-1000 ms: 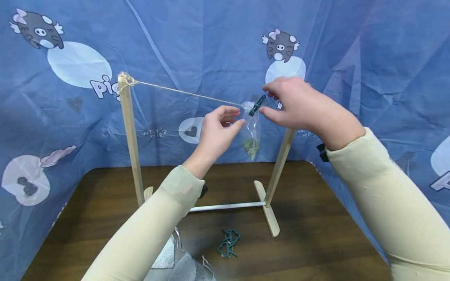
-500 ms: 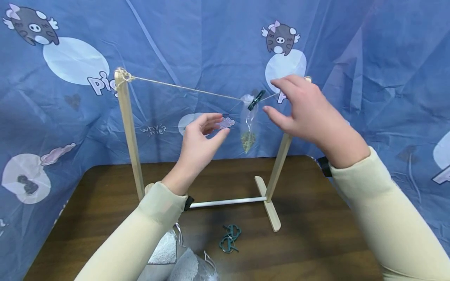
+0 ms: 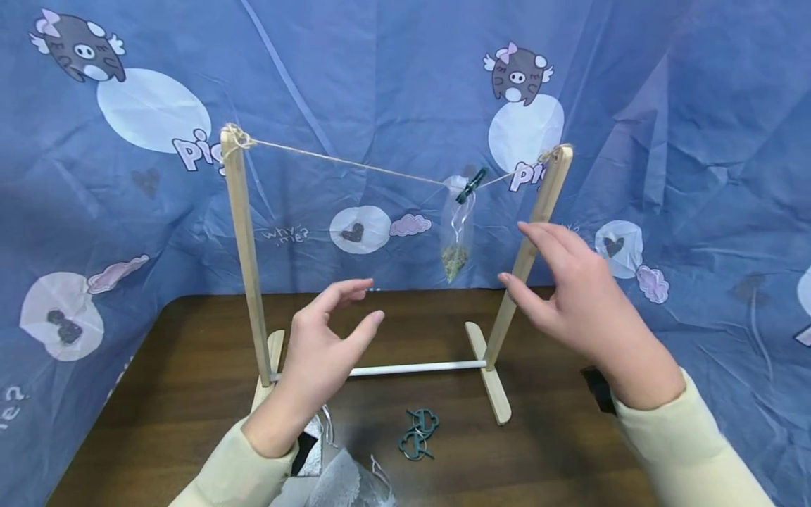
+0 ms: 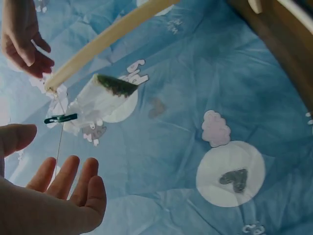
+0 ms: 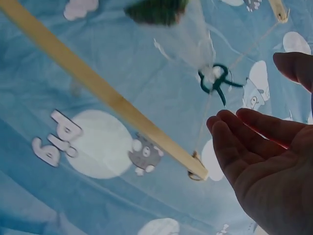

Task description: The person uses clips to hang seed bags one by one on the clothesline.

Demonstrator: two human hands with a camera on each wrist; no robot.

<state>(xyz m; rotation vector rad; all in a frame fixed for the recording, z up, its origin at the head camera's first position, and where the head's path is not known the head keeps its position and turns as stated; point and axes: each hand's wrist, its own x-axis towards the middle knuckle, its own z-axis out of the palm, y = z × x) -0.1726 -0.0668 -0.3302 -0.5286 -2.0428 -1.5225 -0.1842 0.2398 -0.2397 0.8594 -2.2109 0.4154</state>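
Note:
A sheer drawstring bag (image 3: 457, 225) with dried green herbs at its bottom hangs from the twine (image 3: 355, 164). One dark green plant clip (image 3: 472, 186) clamps its top to that line. My left hand (image 3: 323, 345), fingers loosely bent and thumb apart, is in the air in front of the rack, holding nothing. Below and right of the bag, my right hand (image 3: 576, 299) is also free, fingers spread from the thumb. Both wrist views show the clip (image 4: 61, 118) and bag (image 5: 188, 39) apart from the fingers.
A wooden rack, with its left post (image 3: 243, 260), right post (image 3: 529, 253) and white crossbar (image 3: 418, 368), stands on the brown table (image 3: 538, 451). Several green clips (image 3: 418, 434) lie in front. Pale bags (image 3: 342, 482) lie at the front left, partly behind my left wrist. Blue printed cloth (image 3: 405, 91) surrounds the table.
My right hand has let go of the clip and drawn back down to the right. My left hand has moved down and left from beside the bag. The bag stays hanging.

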